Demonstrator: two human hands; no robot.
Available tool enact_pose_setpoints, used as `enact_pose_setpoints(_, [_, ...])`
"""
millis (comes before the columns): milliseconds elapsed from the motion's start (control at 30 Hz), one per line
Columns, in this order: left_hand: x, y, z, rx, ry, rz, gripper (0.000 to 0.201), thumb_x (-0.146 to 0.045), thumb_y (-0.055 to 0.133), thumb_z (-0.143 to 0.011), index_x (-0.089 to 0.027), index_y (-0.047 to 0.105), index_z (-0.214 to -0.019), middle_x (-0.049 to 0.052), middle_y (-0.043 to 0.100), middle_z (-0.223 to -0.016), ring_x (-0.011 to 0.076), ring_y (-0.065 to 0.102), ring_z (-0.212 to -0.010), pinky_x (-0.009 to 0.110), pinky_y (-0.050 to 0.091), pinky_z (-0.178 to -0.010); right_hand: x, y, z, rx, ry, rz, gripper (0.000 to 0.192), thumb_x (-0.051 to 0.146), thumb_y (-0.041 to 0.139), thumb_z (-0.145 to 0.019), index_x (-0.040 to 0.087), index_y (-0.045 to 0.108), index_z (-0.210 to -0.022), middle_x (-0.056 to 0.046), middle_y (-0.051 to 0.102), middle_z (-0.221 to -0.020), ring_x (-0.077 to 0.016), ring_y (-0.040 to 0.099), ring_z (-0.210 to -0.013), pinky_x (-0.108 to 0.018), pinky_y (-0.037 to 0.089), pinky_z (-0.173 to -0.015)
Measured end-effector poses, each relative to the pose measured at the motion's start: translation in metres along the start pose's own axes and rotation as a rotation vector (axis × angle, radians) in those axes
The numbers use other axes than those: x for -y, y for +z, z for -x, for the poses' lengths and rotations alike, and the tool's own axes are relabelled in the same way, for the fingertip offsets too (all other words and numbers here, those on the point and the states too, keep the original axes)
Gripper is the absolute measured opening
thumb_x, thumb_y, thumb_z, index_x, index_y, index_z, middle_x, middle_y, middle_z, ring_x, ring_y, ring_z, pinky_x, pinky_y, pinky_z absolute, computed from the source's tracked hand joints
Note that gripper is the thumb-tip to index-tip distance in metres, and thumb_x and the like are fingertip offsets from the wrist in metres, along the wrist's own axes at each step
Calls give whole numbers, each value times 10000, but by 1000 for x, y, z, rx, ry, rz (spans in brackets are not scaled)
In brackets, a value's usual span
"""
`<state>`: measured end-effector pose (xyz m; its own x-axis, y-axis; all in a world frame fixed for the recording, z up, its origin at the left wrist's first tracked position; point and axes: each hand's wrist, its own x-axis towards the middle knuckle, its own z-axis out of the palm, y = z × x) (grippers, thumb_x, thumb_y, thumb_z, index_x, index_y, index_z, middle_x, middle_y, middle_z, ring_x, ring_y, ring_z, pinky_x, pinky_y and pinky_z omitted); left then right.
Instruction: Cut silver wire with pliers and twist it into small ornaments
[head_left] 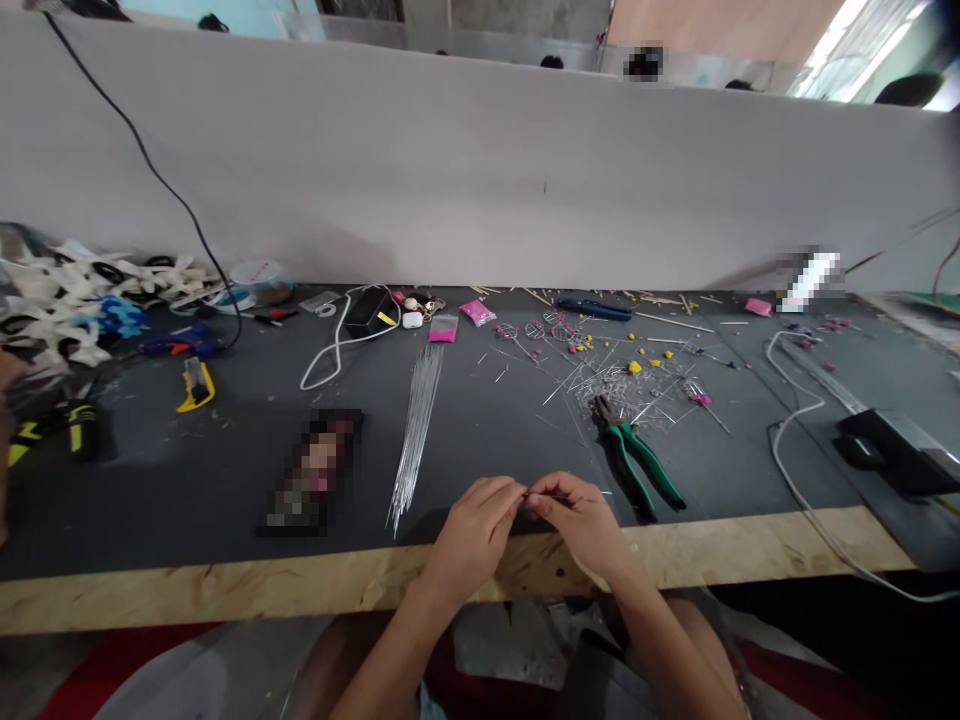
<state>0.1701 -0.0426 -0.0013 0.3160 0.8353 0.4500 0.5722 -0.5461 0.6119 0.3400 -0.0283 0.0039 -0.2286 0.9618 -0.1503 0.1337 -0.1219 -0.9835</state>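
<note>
Two hands meet at the near edge of a dark bench [187, 480]. The left hand [476, 530] and right hand [577, 520] pinch a thin wire piece [527, 494] between their fingertips. Green-handled pliers [637, 460] lie just beyond the right hand.

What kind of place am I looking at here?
Likely a craft workshop bench: green-handled pliers, a bundle of thin wires and a yellow utility knife lie on a dark work mat.

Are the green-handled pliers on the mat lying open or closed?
Open: the green-handled pliers lie flat on the dark mat, their handles spread apart toward the near edge.
</note>
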Motion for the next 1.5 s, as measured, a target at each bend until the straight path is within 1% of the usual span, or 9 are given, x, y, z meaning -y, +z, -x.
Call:
enact_pose_setpoints(333, [-3,-5,1,50,-6,2,246,-101,380,-889,-173,615,-906,64,646,-882,177,573,-806,295,471,-724,8,4,3,-28,-52,85,140,309,600,-802,205,661,-729,0,643,-684,-159,611,-663,-274,458,-638])
enact_pose_setpoints(567, [-3,-8,1,108,9,13,265,-113,357,-888,-197,608,-879,32,632,-825,162,573,-770,276,484,-692,10,0,-1,86,2,18,154,337,631,-774,206,651,-696,-1,657,-662,-156,611,-624,-269,465,-599])
enact_pose_setpoints(633, [-2,-6,2,81,-42,33,249,-122,370,-892,-196,608,-894,39,638,-857,161,582,-799,283,490,-723,8,1,-3,90,13,-20,158,349,633,-772,203,648,-711,0,656,-658,-154,607,-633,-271,467,-612])
enact_pose_setpoints(767, [-1,4,4,-44,-163,60,193,-165,428,-898,-188,610,-958,57,651,-917,161,600,-858,301,499,-783,0,8,-9,44,17,-152,140,338,635,-768,198,642,-764,17,639,-652,-139,589,-638,-269,462,-640])
enact_pose_setpoints(900, [0,9,4,-133,-200,66,196,-194,444,-901,-182,623,-981,63,660,-920,161,612,-860,307,511,-780,-4,14,-12,4,21,-211,124,290,635,-756,188,642,-825,15,633,-688,-131,580,-649,-267,461,-658])
enact_pose_setpoints(1000, [0,11,3,-178,-207,39,195,-201,453,-898,-181,629,-977,59,666,-910,160,619,-853,305,514,-776,-3,15,-12,2,0,-196,85,256,617,-764,189,646,-808,17,624,-693,-128,566,-663,-266,448,-677])
enact_pose_setpoints(1200, [0,10,3,-141,-197,-20,187,-202,440,-906,-175,622,-937,53,663,-866,163,608,-816,299,490,-749,2,15,-12,9,-24,-162,101,278,590,-786,193,637,-756,24,599,-665,-126,543,-671,-260,422,-691])
enact_pose_setpoints(1400, [-3,10,1,-97,-176,-46,211,-188,403,-914,-167,612,-890,54,639,-795,169,570,-765,304,446,-711,0,15,-12,25,-10,-187,131,297,607,-777,204,660,-854,15,619,-729,-134,553,-710,-270,439,-722])
enact_pose_setpoints(1500, [-4,10,1,-76,-207,-37,226,-191,395,-914,-172,604,-830,47,619,-752,168,555,-736,297,429,-692,-3,14,-13,30,-26,-144,125,288,596,-791,198,673,-832,13,615,-706,-135,549,-712,-271,433,-725])
